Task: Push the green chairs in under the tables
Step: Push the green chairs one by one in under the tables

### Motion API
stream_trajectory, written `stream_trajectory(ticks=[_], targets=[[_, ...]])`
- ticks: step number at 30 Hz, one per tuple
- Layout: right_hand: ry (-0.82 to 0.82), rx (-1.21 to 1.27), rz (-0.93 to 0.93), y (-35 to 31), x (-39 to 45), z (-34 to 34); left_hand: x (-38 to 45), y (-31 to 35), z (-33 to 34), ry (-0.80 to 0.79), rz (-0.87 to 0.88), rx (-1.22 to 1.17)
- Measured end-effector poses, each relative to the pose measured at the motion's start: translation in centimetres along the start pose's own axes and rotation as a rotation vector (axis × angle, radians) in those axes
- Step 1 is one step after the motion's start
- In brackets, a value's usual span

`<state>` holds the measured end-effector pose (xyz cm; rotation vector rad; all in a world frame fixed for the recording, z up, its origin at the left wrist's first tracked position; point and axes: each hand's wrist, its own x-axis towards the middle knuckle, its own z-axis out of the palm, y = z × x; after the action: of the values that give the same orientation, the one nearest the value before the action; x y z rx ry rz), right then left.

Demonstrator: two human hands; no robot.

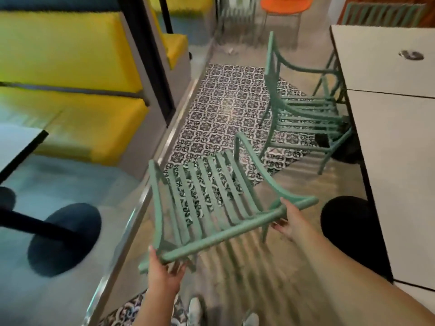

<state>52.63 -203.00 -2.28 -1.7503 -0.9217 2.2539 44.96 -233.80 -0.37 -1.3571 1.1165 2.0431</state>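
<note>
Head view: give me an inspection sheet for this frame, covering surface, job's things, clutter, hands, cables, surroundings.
Surface: white table along the right; a small round fitting set in its top.
Job's things: near green chair held by its top rail, out in the aisle; second green chair seat partly under the table.
Clutter: nothing seen.
Hands: left hand and right hand grip the rail ends.
Cables: nothing seen.
Surroundings: patterned tile floor, yellow booth seat, orange chair beyond.
</note>
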Motion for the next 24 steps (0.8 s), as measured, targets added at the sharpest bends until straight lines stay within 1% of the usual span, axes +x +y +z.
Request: stream_trajectory(ticks=[3,4,10,15,18,21,24], targets=[[0.014,0.056,0.073,-0.2,1.1,0.2,0.2,0.7,0.4,0.022,-0.078,-0.037],[0.030,0.050,0.068,-0.5,1.0,0.1,0.3,0.7,0.6,0.026,-0.094,-0.043],[0.106,0.096,0.040,-0.7,2.2,1.0,1.4,1.3,0.8,0.059,-0.080,-0.048],[0.131,0.107,0.063,0.3,2.1,0.7,1.4,2.8,0.7,0.064,-0.138,-0.010],[0.167,0.109,0.093,1.0,0.5,0.9,1.8,4.3,1.0,0.084,-0.150,0.050],[0.201,0.196,0.088,1.9,-0.6,1.1,2.3,5.7,1.7,0.049,-0.149,0.109],[0.240,0.223,0.123,3.0,-1.9,1.5,2.7,7.5,3.0,0.023,-0.133,0.188]])
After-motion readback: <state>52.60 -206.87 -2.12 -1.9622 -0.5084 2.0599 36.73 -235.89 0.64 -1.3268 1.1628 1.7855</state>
